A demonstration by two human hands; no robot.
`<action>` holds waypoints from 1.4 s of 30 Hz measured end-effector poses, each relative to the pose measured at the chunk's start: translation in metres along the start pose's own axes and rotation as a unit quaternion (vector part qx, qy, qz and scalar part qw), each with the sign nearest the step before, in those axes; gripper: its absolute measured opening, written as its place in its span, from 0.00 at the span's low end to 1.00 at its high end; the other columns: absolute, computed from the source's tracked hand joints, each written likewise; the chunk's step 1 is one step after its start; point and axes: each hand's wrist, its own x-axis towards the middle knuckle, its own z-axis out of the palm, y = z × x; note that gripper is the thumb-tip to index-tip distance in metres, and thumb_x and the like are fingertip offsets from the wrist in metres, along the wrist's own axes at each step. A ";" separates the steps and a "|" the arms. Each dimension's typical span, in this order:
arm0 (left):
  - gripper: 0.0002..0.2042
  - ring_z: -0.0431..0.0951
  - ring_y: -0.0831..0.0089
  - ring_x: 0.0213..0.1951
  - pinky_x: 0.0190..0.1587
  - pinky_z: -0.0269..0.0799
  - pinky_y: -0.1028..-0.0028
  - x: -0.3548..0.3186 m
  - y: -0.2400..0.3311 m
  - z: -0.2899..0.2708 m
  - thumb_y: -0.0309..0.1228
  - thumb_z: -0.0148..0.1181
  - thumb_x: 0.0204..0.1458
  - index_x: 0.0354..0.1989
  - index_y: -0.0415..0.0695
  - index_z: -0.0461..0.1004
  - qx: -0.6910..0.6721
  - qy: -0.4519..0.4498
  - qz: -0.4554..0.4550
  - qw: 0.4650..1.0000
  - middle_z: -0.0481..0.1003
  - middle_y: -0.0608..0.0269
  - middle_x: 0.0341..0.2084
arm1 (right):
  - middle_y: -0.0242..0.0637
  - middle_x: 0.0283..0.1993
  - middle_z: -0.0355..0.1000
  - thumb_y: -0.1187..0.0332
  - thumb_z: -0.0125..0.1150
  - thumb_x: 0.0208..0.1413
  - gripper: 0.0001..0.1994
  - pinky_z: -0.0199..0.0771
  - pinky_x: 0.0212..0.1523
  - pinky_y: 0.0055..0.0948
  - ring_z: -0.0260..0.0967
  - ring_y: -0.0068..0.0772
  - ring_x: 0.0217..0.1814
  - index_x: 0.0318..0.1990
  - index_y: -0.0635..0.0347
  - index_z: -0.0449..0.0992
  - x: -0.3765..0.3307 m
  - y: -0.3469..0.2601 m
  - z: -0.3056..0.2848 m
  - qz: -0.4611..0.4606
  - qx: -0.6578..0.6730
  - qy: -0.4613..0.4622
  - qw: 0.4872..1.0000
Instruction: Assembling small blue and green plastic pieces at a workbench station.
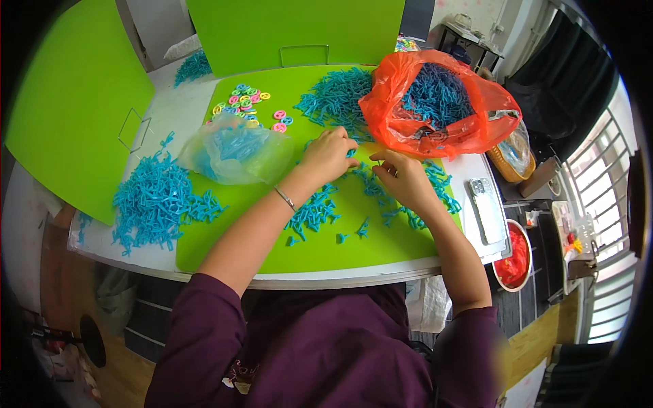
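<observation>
Between the orange bag [435,109] and scattered blue plastic pieces [313,212], both hands [329,154] [403,175] pinch small blue pieces, fingertips nearly together.

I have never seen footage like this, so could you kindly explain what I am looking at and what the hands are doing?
This is one picture from a wide-angle camera worn on a person's head, looking down; straight edges bend near the rim. The forearms at the bottom are that person's own. The left hand and right hand meet over small blue plastic pieces scattered on a green mat. What the fingers pinch is too small to tell. Nearby lie an orange bag of blue pieces, a clear bag and coloured rings.
</observation>
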 end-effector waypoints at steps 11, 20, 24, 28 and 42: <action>0.11 0.74 0.78 0.34 0.38 0.71 0.78 -0.033 0.000 -0.016 0.24 0.59 0.47 0.41 0.41 0.74 -0.412 -0.027 -0.144 0.899 0.73 0.64 0.34 | 0.44 0.27 0.73 0.71 0.57 0.49 0.11 0.70 0.32 0.33 0.71 0.37 0.27 0.41 0.61 0.75 0.001 -0.006 -0.006 0.019 0.022 -0.009 1.000; 0.14 0.73 0.79 0.39 0.44 0.71 0.77 -0.045 0.016 -0.028 0.24 0.56 0.52 0.48 0.43 0.69 -0.657 -0.014 -0.263 0.707 0.72 0.65 0.40 | 0.41 0.32 0.73 0.66 0.61 0.50 0.11 0.70 0.32 0.27 0.69 0.27 0.28 0.38 0.63 0.77 -0.004 -0.013 -0.004 -0.005 0.032 -0.038 0.999; 0.13 0.73 0.78 0.40 0.43 0.71 0.77 -0.052 0.025 -0.019 0.24 0.54 0.53 0.48 0.41 0.69 -0.664 -0.032 -0.270 0.696 0.73 0.65 0.39 | 0.39 0.32 0.74 0.62 0.63 0.49 0.15 0.69 0.31 0.26 0.69 0.26 0.28 0.38 0.66 0.77 -0.006 -0.017 0.003 -0.022 0.031 -0.020 0.999; 0.11 0.74 0.78 0.38 0.42 0.72 0.78 -0.055 0.026 -0.020 0.25 0.52 0.55 0.47 0.40 0.69 -0.637 -0.047 -0.265 0.723 0.73 0.63 0.38 | 0.38 0.32 0.74 0.63 0.62 0.50 0.14 0.69 0.31 0.25 0.68 0.25 0.28 0.37 0.67 0.76 -0.004 -0.022 0.003 0.028 0.067 -0.037 0.997; 0.07 0.74 0.71 0.31 0.37 0.69 0.72 -0.065 0.027 -0.029 0.29 0.61 0.46 0.34 0.44 0.78 -0.207 0.042 -0.089 0.973 0.75 0.63 0.27 | 0.39 0.32 0.73 0.74 0.60 0.47 0.07 0.69 0.32 0.27 0.69 0.30 0.30 0.35 0.61 0.78 -0.007 -0.015 -0.013 -0.052 0.013 -0.074 0.996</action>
